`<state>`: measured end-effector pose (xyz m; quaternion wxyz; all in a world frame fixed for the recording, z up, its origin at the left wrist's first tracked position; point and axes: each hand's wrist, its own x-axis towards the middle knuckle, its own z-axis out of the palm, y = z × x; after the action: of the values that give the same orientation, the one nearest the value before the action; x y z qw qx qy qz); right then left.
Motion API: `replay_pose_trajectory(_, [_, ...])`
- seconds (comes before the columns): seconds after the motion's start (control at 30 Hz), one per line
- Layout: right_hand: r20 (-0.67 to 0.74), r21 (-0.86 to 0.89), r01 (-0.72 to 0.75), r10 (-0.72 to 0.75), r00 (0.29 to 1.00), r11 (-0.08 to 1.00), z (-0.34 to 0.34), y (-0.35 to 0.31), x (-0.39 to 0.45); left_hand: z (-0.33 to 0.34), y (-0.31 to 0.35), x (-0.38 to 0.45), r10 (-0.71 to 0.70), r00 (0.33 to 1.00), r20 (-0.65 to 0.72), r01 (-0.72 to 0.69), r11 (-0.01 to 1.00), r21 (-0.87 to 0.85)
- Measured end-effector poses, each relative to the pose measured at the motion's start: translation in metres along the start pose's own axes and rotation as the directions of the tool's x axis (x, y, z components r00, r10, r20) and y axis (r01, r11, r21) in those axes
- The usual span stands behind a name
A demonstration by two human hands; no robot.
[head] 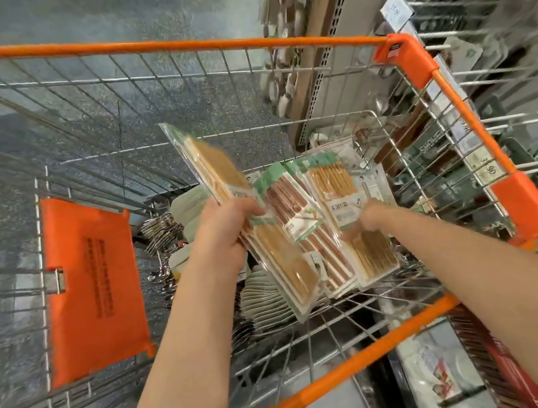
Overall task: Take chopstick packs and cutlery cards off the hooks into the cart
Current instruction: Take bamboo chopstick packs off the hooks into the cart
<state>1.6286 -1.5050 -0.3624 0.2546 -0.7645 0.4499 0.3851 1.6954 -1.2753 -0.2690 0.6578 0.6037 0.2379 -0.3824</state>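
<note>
Okay, my left hand [225, 223] clutches a chopstick pack [223, 182], my right hand [371, 215] pinches another over the cart [411, 49]; several packs already inside, hooks [461, 7] still stocked.

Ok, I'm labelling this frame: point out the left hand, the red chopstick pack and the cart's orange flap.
left hand [225, 223], head view, back of hand.
red chopstick pack [286, 201], head view, upper half.
orange flap [89, 284], head view, centre.
</note>
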Motion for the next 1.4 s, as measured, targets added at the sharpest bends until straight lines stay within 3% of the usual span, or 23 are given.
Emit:
replay_pose_trajectory(0.2, [0.088,0.056,-0.087,0.082,0.993,0.995,0.009,0.023,0.02,0.003,-0.003,0.004,0.015,1.0,0.003,-0.016,0.993,0.115])
replay_pose_trajectory(0.47, [-0.04,0.176,-0.083,0.091,0.995,0.981,0.011,0.02,0.012,0.003,-0.01,0.014,-0.033,0.999,-0.026,0.036,0.994,0.108])
replay_pose_trajectory(0.67, [0.033,0.448,0.0,-0.017,0.999,0.894,0.004,0.024,-0.006,0.01,-0.015,0.013,-0.003,0.995,-0.095,0.007,0.999,0.041])
replay_pose_trajectory(0.8, [0.039,0.499,0.01,-0.034,0.999,0.867,-0.001,0.019,-0.024,0.018,-0.017,0.009,0.024,0.986,-0.167,-0.046,0.99,-0.134])
replay_pose_trajectory(0.97, [-0.164,0.532,0.155,-0.079,0.983,0.833,-0.011,0.005,-0.055,0.023,-0.016,-0.008,0.103,0.979,-0.178,-0.138,0.971,-0.193])
replay_pose_trajectory(1.07, [-0.331,0.355,0.261,-0.141,0.933,0.898,-0.026,0.003,-0.1,0.023,-0.012,-0.032,0.112,0.985,-0.131,-0.142,0.958,-0.25])
replay_pose_trajectory(1.17, [-0.498,0.26,0.366,-0.2,0.844,0.894,-0.049,0.016,-0.149,0.023,-0.001,-0.058,0.069,0.995,-0.075,-0.089,0.946,-0.313])
replay_pose_trajectory(1.27, [-0.624,0.191,0.417,-0.218,0.75,0.889,-0.078,0.029,-0.207,0.025,0.023,-0.092,0.064,0.996,0.064,-0.033,0.915,-0.403])
replay_pose_trajectory(1.4, [-0.748,0.103,0.433,-0.217,0.627,0.895,-0.112,0.053,-0.287,0.044,0.048,-0.143,0.086,0.973,0.212,-0.007,0.938,-0.347])
